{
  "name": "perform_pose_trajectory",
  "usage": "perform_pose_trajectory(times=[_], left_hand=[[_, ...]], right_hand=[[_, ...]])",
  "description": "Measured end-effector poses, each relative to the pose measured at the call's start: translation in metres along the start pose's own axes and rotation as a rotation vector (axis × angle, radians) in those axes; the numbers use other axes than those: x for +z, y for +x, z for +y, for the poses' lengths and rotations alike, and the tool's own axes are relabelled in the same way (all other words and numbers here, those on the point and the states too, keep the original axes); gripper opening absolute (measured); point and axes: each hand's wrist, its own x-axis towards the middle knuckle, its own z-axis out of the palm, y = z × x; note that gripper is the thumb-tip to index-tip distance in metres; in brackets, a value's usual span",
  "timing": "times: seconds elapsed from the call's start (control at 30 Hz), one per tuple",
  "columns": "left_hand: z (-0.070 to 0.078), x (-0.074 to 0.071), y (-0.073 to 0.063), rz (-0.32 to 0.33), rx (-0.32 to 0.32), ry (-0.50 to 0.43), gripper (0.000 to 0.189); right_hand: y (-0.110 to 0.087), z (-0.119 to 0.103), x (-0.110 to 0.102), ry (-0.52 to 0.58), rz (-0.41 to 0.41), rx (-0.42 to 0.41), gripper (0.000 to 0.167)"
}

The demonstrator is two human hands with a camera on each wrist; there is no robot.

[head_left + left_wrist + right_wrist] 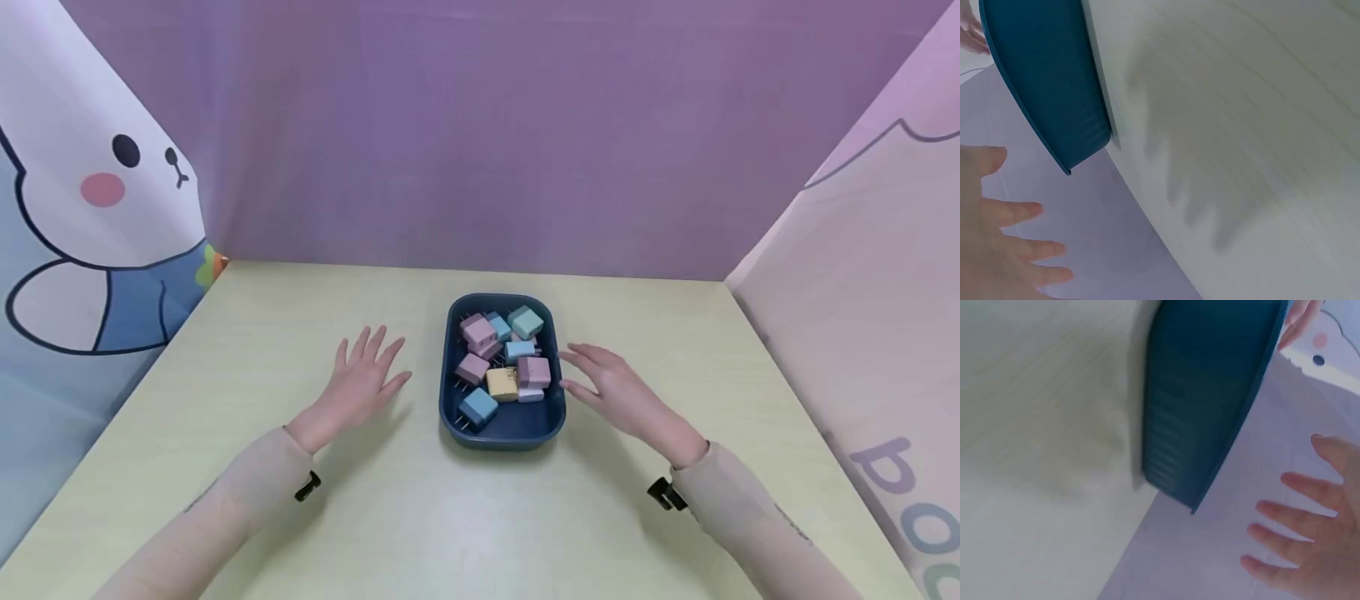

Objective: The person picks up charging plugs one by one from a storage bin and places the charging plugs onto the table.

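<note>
The left grip and right grip, both spread and empty, flank the tub of plug adapters, seemingly centred for reach from either side.

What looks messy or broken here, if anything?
Nothing looks spilled or broken. The plugs lie jumbled in the tray, some on top of others, pointing different ways, but all are inside. The tray sits flat on the table.
</note>
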Motion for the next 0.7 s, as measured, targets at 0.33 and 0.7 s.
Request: perform_pose_trajectory(times=[0.33, 0.7], left_hand=[[-0.001, -0.006, -0.003, 0.134, 0.11, -0.034, 0.041], [0.0, -0.003, -0.003, 0.24, 0.204, -0.055, 0.031]], right_hand=[[-0.003, -0.026, -0.007, 0.015, 0.093, -0.221, 0.027], [-0.012, -0.035, 0.004, 0.04, -0.003, -0.265, 0.026]])
